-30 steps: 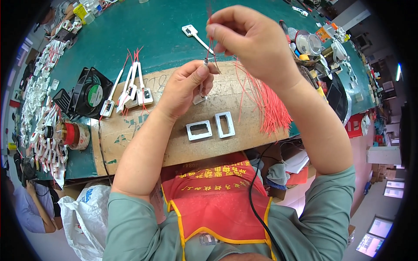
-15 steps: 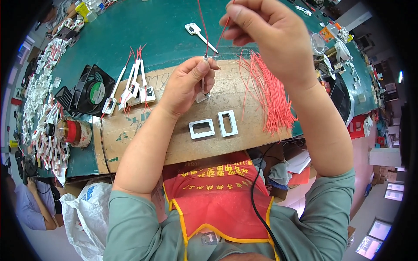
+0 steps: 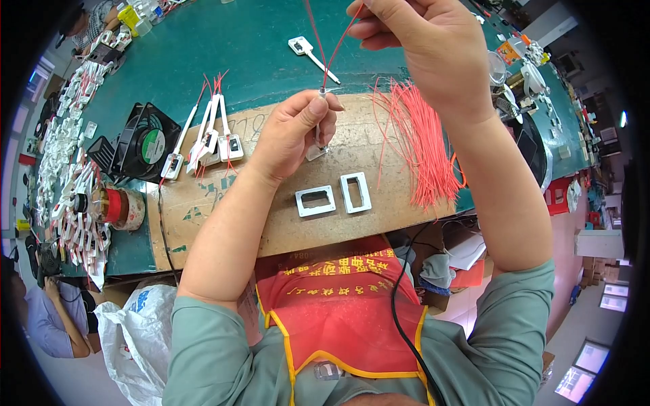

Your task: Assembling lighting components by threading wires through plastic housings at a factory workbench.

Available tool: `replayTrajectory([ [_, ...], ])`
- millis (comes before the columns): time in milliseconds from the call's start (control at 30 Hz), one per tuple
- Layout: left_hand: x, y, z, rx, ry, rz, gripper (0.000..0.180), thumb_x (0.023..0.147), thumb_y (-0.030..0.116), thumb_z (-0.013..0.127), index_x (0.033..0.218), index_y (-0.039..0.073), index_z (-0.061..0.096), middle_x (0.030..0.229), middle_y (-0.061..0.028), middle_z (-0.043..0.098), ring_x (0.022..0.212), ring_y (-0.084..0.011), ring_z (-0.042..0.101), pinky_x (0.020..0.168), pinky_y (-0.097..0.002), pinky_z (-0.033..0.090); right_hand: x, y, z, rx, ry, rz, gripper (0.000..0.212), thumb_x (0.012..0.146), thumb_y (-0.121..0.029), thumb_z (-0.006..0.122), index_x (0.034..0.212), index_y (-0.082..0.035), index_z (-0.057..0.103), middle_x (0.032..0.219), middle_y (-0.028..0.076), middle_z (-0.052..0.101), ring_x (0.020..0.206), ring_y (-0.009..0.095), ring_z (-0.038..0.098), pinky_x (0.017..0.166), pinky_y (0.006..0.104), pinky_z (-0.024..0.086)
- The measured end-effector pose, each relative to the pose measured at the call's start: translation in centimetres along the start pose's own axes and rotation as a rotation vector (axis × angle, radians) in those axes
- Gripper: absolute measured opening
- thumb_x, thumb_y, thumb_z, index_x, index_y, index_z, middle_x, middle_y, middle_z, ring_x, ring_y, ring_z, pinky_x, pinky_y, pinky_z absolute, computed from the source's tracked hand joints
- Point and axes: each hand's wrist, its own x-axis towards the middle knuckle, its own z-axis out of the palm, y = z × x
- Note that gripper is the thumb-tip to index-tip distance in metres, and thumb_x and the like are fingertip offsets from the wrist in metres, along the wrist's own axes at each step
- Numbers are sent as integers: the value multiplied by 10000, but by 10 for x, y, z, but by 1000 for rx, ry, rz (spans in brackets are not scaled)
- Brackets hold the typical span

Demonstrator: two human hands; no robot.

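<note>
My left hand (image 3: 299,128) is closed around a clear plastic housing (image 3: 316,153) with a slim stem, held upright above the board. Its wide end shows below my fingers, and the stem's tip shows above my thumb. One red wire (image 3: 313,30) rises from that tip past the top of the picture. A second red wire (image 3: 340,46) slants from the tip to my right hand (image 3: 423,40), which pinches it at the upper edge. Beyond my left hand lies a white housing with a stem (image 3: 313,57). Two pale rectangular frames (image 3: 315,201) rest nearer me.
A bundle of red wires (image 3: 426,149) lies right on the brown board (image 3: 271,233). Several wired white housings (image 3: 231,147) and a black fan (image 3: 139,142) stand left. White parts (image 3: 68,135) pile along the far left of the green table (image 3: 223,47). Another person (image 3: 54,318) sits lower left.
The lower end of the wire in my right hand has moved left to the stem's tip, where it meets the other wire. My right hand has risen slightly; my left hand stays nearly still.
</note>
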Motion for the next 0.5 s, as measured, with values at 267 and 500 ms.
replayTrajectory([
  [267, 0, 0, 0, 5, 4, 2, 280, 936, 303, 555, 966, 31, 612, 688, -6, 504, 639, -104, 457, 587, -223, 384, -2, 9, 5, -38, -18, 28, 132, 906, -104, 584, 942, 23, 589, 807, 62, 640, 681, 103, 616, 620, 219, 510],
  [500, 1, -1, 2, -12, 8, 2, 287, 939, 302, 551, 977, 24, 613, 696, -4, 502, 646, -105, 456, 587, -230, 381, -13, 54, 2, -347, -227, -118, 249, 828, -194, 649, 964, 15, 647, 807, 88, 676, 694, 133, 643, 651, 259, 510],
])
